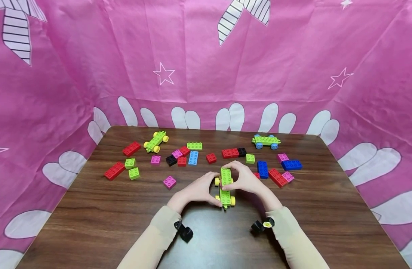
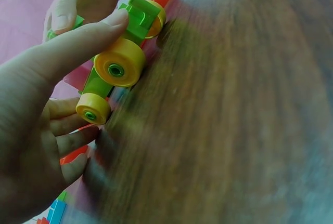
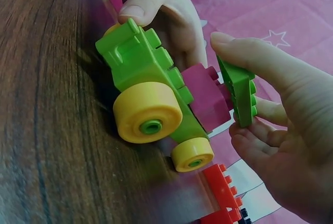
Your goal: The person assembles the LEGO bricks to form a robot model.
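Note:
A lime-green toy car base (image 1: 225,200) with yellow wheels stands on the table between the hands. My left hand (image 1: 199,189) holds it, thumb at the near end and fingers along its left side. On the base sits a pink brick (image 3: 204,98), visible in the right wrist view. My right hand (image 1: 244,179) pinches a flat green plate (image 3: 239,91) between thumb and fingers. That plate is slightly tilted, right at the pink brick's studs. From the head view, the plate overlaps the far half of the base and mostly hides the brick.
Another yellow-wheeled base (image 1: 156,141) stands at the back left, a blue-wheeled base (image 1: 266,141) at the back right. Loose bricks lie across the far half, including a pink brick (image 1: 170,182), a red brick (image 1: 114,170) and a blue brick (image 1: 263,169). Pink fabric (image 1: 199,67) hangs behind the table.

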The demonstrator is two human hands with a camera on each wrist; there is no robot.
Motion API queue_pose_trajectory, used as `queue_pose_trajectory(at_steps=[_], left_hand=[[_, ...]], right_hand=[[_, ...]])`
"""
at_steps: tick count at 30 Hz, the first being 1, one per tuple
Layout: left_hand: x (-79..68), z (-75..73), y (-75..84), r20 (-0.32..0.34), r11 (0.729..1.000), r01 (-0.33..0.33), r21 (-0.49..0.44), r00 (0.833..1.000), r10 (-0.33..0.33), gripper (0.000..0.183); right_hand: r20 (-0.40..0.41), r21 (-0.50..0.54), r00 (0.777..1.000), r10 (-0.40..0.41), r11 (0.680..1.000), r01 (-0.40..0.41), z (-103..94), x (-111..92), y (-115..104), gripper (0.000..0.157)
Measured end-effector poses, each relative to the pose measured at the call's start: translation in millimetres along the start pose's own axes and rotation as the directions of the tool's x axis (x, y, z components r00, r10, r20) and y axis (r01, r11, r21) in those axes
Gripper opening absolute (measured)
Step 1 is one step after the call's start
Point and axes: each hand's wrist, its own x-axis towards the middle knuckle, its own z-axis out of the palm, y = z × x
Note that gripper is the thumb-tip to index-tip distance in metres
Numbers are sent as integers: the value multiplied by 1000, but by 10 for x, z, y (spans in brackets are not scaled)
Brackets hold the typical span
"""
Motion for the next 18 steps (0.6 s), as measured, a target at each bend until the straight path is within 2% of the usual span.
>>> queue_pose_trajectory(at_steps=[9, 18], left_hand=[[-9, -33, -3, 5, 1000, -17, -17, 1000, 17, 98], [-6, -34, -26, -9, 1000, -22, -9, 1000, 22, 94]], right_hand=[[27, -95, 1000, 10, 995, -7, 5, -5, -2, 64], [32, -122, 999, -4, 993, 8, 14, -10, -19, 63]])
